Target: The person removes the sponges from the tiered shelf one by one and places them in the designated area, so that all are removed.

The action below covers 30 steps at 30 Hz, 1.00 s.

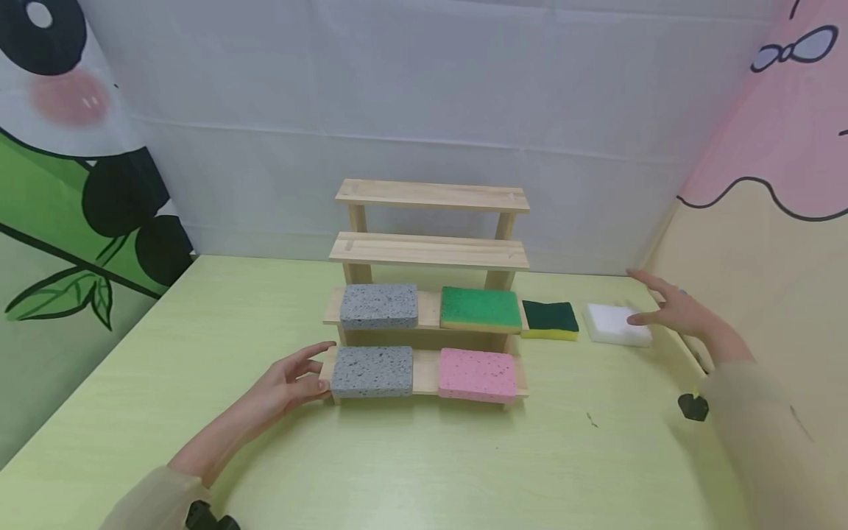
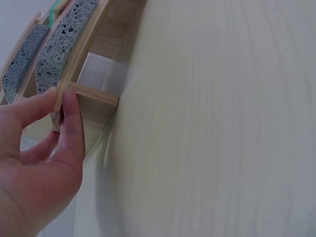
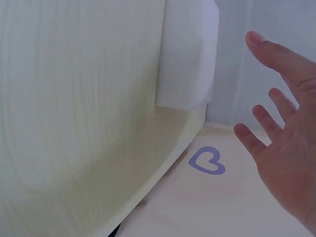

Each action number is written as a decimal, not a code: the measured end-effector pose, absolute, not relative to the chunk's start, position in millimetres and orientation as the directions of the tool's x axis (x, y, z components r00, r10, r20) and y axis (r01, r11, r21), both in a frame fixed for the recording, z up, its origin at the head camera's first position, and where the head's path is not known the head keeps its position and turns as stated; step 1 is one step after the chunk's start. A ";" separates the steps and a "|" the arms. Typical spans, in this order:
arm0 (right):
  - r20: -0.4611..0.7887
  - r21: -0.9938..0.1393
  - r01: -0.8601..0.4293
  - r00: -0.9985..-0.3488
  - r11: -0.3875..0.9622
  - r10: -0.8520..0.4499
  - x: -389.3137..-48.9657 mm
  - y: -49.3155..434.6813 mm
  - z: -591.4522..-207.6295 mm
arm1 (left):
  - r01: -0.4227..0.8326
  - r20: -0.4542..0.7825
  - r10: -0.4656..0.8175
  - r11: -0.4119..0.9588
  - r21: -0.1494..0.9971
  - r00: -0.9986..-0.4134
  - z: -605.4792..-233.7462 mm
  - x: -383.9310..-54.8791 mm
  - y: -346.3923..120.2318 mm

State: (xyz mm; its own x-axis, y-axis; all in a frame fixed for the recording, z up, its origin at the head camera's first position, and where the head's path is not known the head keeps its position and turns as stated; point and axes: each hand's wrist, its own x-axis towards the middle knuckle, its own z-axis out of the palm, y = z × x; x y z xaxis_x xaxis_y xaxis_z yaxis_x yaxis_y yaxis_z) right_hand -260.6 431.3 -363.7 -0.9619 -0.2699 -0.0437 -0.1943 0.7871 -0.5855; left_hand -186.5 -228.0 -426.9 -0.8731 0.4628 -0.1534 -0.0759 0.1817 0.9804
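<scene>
Wooden rack [image 1: 430,250] in a pinch, white sponge [image 1: 604,322] flat on the table [image 1: 430,471]

Reaching in from the near left with the left hand [image 1: 291,379], gripping the left end of the lowest step [image 1: 426,383] between thumb and fingers. Reaching in from the right with the right hand [image 1: 682,309], open above the right end of the white sponge, with index finger stretched toward the far left, thumb pointing left and the others spread; apart from the sponge in the right wrist view. Between rack and white sponge, a dark green and yellow sponge [image 1: 550,319]. On the lowest step, a grey sponge [image 1: 372,371] at left and a pink sponge [image 1: 477,374] at right; one step farther, a second grey sponge [image 1: 378,305] at left and a green sponge [image 1: 481,308] at right. On the right wall [image 3: 168,212], a purple heart outline [image 3: 210,171].
</scene>
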 end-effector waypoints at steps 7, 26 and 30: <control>0.024 -0.528 -0.222 -0.969 0.820 -0.247 -265.9 420.1 -349.0 | -0.074 -0.148 0.467 0.174 0.982 -0.872 -427.5 -186.8 -228.1; 0.371 -0.490 -0.355 -0.911 0.796 -0.178 -267.5 347.9 -304.6 | -0.080 -0.147 0.467 0.160 0.984 -0.872 -426.2 -185.5 -227.1; 0.453 -0.455 -0.422 -0.868 0.784 -0.204 -266.7 323.8 -295.7 | -0.088 -0.157 0.459 0.168 0.982 -0.874 -427.8 -186.8 -226.6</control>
